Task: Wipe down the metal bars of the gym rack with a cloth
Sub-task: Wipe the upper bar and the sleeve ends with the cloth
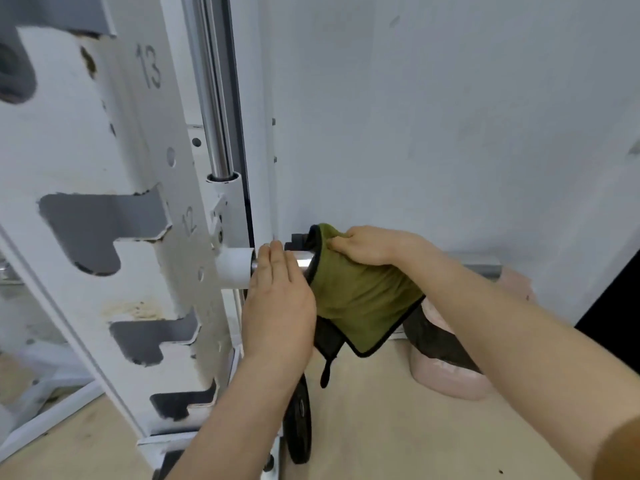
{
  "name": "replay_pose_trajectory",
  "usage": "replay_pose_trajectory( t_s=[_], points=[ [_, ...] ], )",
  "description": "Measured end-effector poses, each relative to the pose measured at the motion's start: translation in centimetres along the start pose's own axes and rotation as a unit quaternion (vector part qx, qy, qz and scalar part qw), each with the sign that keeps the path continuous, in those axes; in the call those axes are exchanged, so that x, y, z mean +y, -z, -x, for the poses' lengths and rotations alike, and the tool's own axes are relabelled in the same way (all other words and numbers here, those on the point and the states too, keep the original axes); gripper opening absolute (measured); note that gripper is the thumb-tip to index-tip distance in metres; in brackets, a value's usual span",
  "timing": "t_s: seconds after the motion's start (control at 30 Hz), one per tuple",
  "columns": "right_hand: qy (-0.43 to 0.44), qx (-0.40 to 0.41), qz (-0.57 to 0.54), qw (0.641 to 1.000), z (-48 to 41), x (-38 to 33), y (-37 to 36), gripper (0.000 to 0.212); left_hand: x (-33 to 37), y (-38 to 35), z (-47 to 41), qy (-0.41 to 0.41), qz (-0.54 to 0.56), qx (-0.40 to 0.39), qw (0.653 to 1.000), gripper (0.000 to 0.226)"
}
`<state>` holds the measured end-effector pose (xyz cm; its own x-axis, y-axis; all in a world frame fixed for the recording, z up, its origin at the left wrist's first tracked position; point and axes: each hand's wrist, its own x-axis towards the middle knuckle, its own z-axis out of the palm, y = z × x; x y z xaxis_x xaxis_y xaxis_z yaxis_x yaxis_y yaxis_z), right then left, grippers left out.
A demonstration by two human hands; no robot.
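Your right hand [367, 245] pinches the top fold of the green cloth [360, 299], fingers curled into the fabric. The cloth hangs draped over the horizontal metal bar [302, 262], near the bar's inner end. Your left hand [277, 303] lies flat across the same bar, fingers straight and together, between the cloth and the white sleeve [235, 268] that joins the bar to the rack upright [104, 133]. A chrome guide rod [213, 116] stands vertical behind the upright. A black weight plate [298, 427] stands on edge on the floor [381, 427] below the bar.
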<state>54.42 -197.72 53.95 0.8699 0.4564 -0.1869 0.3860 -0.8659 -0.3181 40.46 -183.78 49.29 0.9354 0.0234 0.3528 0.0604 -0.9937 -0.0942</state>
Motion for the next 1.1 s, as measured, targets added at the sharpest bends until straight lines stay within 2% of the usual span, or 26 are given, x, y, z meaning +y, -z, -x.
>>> replay_pose_trajectory(
  t_s=[0.07,0.13,0.23,0.3,0.37,0.43,0.47,0.6,0.7,0.77,0.8,0.83,0.9,0.93,0.97,1.03,1.1],
  points=[
    [-0.058,-0.004,0.031,0.998,0.8,2.7,1.1,0.054,0.3,-0.2,1.8,-0.032,-0.024,-0.026,0.999,0.065],
    [-0.070,0.008,0.050,0.996,1.1,3.2,1.3,0.053,0.5,0.3,3.3,-0.040,-0.007,-0.037,0.998,0.064],
    [0.010,0.040,0.005,0.999,-0.4,-2.1,-0.5,0.050,0.2,2.1,2.7,-0.005,0.116,0.051,0.992,0.050],
    [0.058,0.059,0.009,0.996,-1.4,-5.8,-2.4,0.039,-0.1,2.8,0.3,0.026,0.145,0.107,0.983,0.047],
    [0.068,0.094,0.044,0.992,-1.5,-6.5,-3.2,0.036,-0.1,2.4,-1.9,0.054,0.151,0.072,0.984,0.060],
    [0.033,0.097,0.061,0.993,-0.7,-4.1,-2.4,0.052,0.1,1.2,-3.0,0.062,0.115,0.000,0.991,0.073],
    [0.004,0.087,0.060,0.994,-0.1,-2.3,-1.8,0.059,0.2,0.4,-3.1,0.056,0.083,-0.012,0.995,0.077],
    [-0.094,0.074,0.063,0.991,2.6,5.2,0.5,0.064,-0.2,-1.4,-2.8,0.024,0.026,0.034,0.999,0.082],
    [-0.194,0.135,0.057,0.970,5.3,10.6,1.2,0.058,-0.6,-1.9,-2.2,0.011,0.026,0.041,0.999,0.081],
    [-0.258,0.208,-0.068,0.941,7.4,13.1,1.2,0.051,-0.3,-1.9,-1.9,0.015,0.032,0.040,0.999,0.079],
    [-0.278,0.252,-0.198,0.906,8.3,13.7,0.8,0.046,-0.2,-1.9,-1.8,0.017,0.029,0.040,0.999,0.077],
    [-0.289,0.297,-0.362,0.835,8.9,13.9,0.0,0.040,-0.1,-1.9,-1.8,0.019,0.023,0.040,0.999,0.077],
    [-0.263,0.336,-0.669,0.609,9.7,13.3,-2.3,0.029,0.2,-1.9,-1.9,0.026,0.021,0.038,0.999,0.075],
    [-0.215,0.337,-0.771,0.497,9.7,12.7,-3.8,0.027,0.3,-1.9,-1.9,0.028,0.022,0.033,0.999,0.075],
    [-0.163,0.341,-0.837,0.396,9.4,11.8,-5.2,0.028,0.6,-1.8,-1.8,0.027,0.022,0.029,0.999,0.075],
    [-0.114,0.358,-0.893,0.247,8.5,9.6,-6.4,0.034,0.8,-1.6,-1.8,0.023,0.025,0.029,0.999,0.075],
    [-0.112,0.369,-0.907,0.168,7.4,6.5,-6.2,0.039,0.9,-1.3,-1.9,0.017,0.027,0.024,0.999,0.076]
  ],
)
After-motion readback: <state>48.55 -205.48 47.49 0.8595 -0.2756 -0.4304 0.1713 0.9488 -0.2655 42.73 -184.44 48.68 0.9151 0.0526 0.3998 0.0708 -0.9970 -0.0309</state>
